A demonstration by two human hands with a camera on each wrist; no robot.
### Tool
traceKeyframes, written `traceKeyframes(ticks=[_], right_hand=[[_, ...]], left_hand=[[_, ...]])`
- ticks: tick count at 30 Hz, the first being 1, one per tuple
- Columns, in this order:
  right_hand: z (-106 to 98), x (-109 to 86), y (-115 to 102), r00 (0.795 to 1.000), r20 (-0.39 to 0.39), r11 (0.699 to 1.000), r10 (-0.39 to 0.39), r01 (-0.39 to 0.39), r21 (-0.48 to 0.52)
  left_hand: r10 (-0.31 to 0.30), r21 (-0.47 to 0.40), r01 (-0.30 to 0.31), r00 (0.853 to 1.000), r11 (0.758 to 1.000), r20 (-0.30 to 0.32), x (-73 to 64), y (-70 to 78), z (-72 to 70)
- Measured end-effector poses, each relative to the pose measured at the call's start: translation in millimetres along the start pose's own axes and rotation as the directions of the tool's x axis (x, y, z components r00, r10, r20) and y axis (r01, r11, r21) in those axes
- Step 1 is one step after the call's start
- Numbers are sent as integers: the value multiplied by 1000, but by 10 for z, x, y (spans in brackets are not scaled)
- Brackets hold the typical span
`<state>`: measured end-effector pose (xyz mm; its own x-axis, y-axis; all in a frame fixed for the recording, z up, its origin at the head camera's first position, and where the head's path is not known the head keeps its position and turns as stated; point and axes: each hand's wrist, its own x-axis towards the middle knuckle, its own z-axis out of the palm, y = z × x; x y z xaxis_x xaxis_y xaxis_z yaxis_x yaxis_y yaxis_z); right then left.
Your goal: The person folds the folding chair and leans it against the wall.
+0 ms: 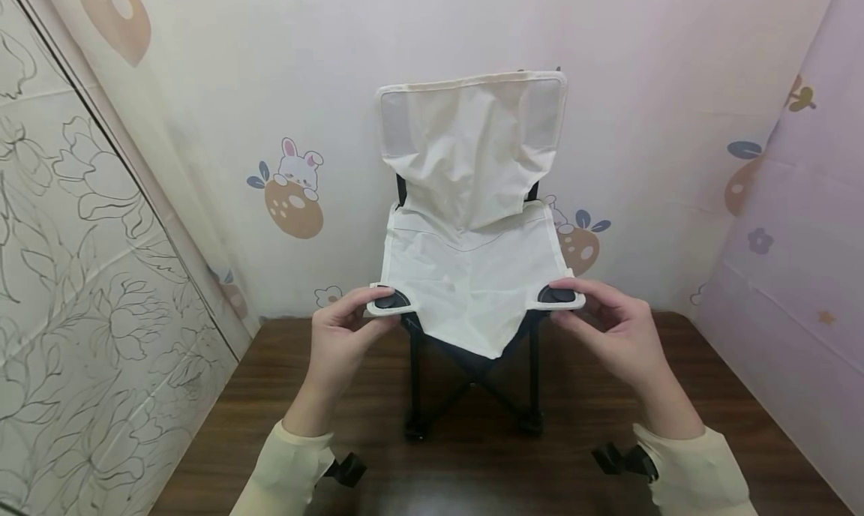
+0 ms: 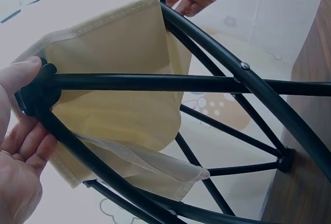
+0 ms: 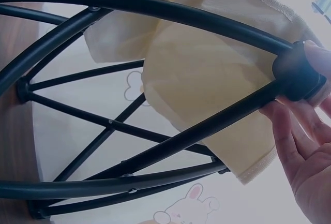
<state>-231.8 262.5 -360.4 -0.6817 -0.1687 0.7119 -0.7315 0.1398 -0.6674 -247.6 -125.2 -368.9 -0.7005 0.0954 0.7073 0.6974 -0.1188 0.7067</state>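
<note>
A small folding chair point(image 1: 472, 246) with cream fabric and a black tube frame stands unfolded on a wooden surface, facing me. My left hand point(image 1: 344, 336) pinches the seat's front left corner, thumb below and fingers on top by the black corner patch point(image 1: 394, 298). At the front right corner, my right hand point(image 1: 617, 325) pinches the matching black patch point(image 1: 557, 295) the same way. Both wrist views show the seat's underside, with a black plastic joint point(image 2: 39, 89) beside the left fingers and another joint point(image 3: 295, 71) beside the right ones. Crossed legs point(image 1: 472, 385) stand below.
The brown wooden surface point(image 1: 472, 471) runs under the chair. Behind hangs a pale curtain point(image 1: 236, 88) printed with rabbits and carrots. A flower-patterned panel point(image 1: 88, 276) is at the left, and another pale curtain point(image 1: 803, 276) is at the right. Black straps hang at both sleeves.
</note>
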Motion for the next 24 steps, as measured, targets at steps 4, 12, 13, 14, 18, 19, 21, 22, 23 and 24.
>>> traceKeyframes(ticks=[4,12,13,14,18,19,21,22,23,24], right_hand=[[11,3,-16,1000,-4,1000,2,-2,-24],[30,19,-20,1000,-4,1000,-18,18,-4],[32,20,-21,1000,-5,1000,-17,17,-2],[34,21,-23,1000,-5,1000,-15,15,-2],[44,26,-33,1000,-8,1000,-6,6,-12],[46,27,-34,1000,-7,1000,-5,5,-11],[51,30,-37,1000,-8,1000,-6,6,-14],[52,30,-37,1000,-8,1000,-8,8,-14],[55,32,-39,1000,-9,1000,-7,7,-16],[57,33,-39,1000,-8,1000,-8,8,-11]], left_hand=[[8,9,-8,1000,1000,-1,7,8,4],[3,25,-3,1000,1000,-3,18,6,0],[1,23,-1,1000,1000,-1,20,7,-1],[-1,20,1,1000,1000,0,21,8,-2],[-9,3,9,1000,1000,3,26,22,-1],[-12,-2,12,1000,1000,2,28,23,0],[-15,-8,15,1000,1000,2,31,29,2],[-16,-10,16,1000,1000,2,32,29,2],[-17,-11,17,1000,1000,2,33,32,3],[-18,-10,18,1000,1000,3,34,34,3]])
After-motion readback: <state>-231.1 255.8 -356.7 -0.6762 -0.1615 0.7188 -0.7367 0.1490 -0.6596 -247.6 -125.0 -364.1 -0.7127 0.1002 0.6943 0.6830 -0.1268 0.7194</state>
